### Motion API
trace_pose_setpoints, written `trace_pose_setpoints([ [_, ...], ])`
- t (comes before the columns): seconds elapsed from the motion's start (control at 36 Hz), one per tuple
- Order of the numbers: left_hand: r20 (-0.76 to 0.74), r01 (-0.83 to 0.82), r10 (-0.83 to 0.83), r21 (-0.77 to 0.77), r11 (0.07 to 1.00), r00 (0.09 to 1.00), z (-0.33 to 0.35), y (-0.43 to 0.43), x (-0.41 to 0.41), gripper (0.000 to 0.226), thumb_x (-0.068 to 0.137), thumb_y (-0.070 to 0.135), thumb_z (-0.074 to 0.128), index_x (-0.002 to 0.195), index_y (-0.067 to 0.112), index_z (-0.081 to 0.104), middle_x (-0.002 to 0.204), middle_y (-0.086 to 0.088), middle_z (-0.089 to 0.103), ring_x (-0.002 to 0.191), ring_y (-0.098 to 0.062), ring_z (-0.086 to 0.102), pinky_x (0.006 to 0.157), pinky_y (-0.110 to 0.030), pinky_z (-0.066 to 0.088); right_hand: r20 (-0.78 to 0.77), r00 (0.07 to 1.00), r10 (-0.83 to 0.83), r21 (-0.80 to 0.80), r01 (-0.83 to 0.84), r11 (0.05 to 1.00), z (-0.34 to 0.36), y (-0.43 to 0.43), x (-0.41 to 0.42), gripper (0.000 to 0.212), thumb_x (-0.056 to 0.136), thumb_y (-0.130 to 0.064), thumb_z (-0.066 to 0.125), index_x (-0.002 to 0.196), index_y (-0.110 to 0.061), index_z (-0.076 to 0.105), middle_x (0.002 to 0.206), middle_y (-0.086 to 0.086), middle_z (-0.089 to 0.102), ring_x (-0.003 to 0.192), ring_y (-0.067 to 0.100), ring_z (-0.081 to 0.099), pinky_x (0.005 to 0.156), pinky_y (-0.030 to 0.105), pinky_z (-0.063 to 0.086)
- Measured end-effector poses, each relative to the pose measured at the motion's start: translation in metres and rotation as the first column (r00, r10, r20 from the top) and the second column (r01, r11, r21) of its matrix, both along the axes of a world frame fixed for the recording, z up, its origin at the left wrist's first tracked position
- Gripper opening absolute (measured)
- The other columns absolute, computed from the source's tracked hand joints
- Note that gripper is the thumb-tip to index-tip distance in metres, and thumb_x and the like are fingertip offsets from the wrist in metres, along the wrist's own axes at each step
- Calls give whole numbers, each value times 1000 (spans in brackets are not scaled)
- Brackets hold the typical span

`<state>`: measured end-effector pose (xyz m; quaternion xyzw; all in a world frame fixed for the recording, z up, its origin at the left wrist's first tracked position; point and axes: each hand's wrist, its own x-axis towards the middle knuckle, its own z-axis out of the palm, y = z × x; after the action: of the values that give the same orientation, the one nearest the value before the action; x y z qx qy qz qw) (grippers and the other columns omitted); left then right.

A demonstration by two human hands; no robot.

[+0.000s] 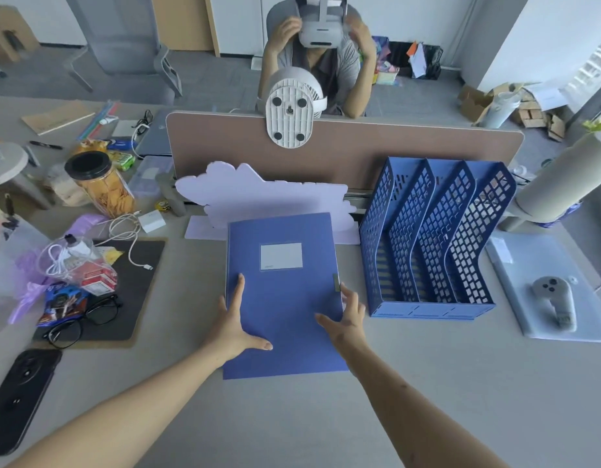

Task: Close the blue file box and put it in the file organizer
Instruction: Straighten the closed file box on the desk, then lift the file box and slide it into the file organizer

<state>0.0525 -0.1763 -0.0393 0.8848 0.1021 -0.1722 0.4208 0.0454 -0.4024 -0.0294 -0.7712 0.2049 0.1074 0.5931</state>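
Both hands, left and right, fingers spread, press box flat on worktop, closing lid; organizer waits beside it.

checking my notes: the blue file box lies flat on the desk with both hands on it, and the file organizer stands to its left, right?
Not quite: in the head view the file organizer stands to the right of the blue file box, not left. The box does lie flat on the desk, left hand and right hand on it.
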Motion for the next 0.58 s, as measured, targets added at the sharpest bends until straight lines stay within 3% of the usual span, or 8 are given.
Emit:
trace_pose_setpoints([
  [0.08, 86, 36, -34, -21, 999, 996, 11, 3, 6, 161, 41, 26, 102, 147, 58, -15, 158, -10, 9, 149, -28, 18, 110, -44, 36, 62, 998, -14, -119, 21, 993, 21, 0, 2, 75, 76, -25, 75, 136, -38, 32, 126, -6, 28, 112, 15, 36, 105, 38, 35],
  [0.17, 144, 118, -114, -22, 993, 983, 26, 3, 14, 160, 45, 25, 101, 150, 52, -16, 155, -6, 13, 146, -25, 23, 109, -41, 36, 114, 993, -32, -115, 45, 992, 41, -6, 6, 85, 70, -37, 79, 137, -42, 27, 127, -7, 28, 111, 14, 32, 103, 38, 34],
  [0.28, 190, 210, -199, -39, 977, 961, 43, -4, 26, 161, 48, 24, 100, 151, 46, -21, 152, -3, 15, 145, -23, 23, 111, -40, 34, 172, 985, -27, -58, 37, 998, 73, -26, 8, 80, 68, -39, 79, 126, -54, 26, 124, -12, 49, 115, 16, 53, 98, 39, 47],
  [0.36, 205, 268, -253, -49, 962, 945, 53, -17, 33, 164, 45, 28, 101, 149, 49, -24, 154, -3, 16, 146, -25, 21, 113, -43, 33, 187, 982, -30, -105, 50, 993, 105, -43, 2, 75, 73, -38, 76, 129, -47, 27, 101, -11, 59, 90, 9, 63, 87, 35, 51],
  [0.44, 234, 326, -303, -64, 943, 924, 63, -37, 37, 162, 47, 25, 101, 147, 49, -25, 156, -3, 15, 148, -25, 19, 113, -41, 33, 212, 977, -12, -207, 57, 977, 136, -59, -7, 81, 73, -35, 72, 136, -48, 22, 90, -15, 54, 90, 19, 61, 90, 41, 51],
  [0.5, 238, 374, -348, -72, 925, 907, 68, -53, 39, 162, 49, 25, 100, 147, 47, -27, 151, 0, 18, 146, -24, 20, 109, -37, 35, 208, 978, 27, -262, 29, 965, 156, -69, -16, 90, 73, -35, 68, 140, -52, 11, 93, -13, 55, 94, 26, 60, 89, 42, 50],
  [0.58, 243, 465, -440, -57, 883, 865, 75, -77, 42, 161, 49, 29, 99, 144, 48, -29, 155, -4, 16, 147, -26, 19, 108, -36, 35, 214, 975, 61, -378, 24, 926, 184, -83, -28, 97, 71, -41, 63, 139, -57, -3, 126, -6, 56, 104, 30, 59, 93, 44, 48],
])
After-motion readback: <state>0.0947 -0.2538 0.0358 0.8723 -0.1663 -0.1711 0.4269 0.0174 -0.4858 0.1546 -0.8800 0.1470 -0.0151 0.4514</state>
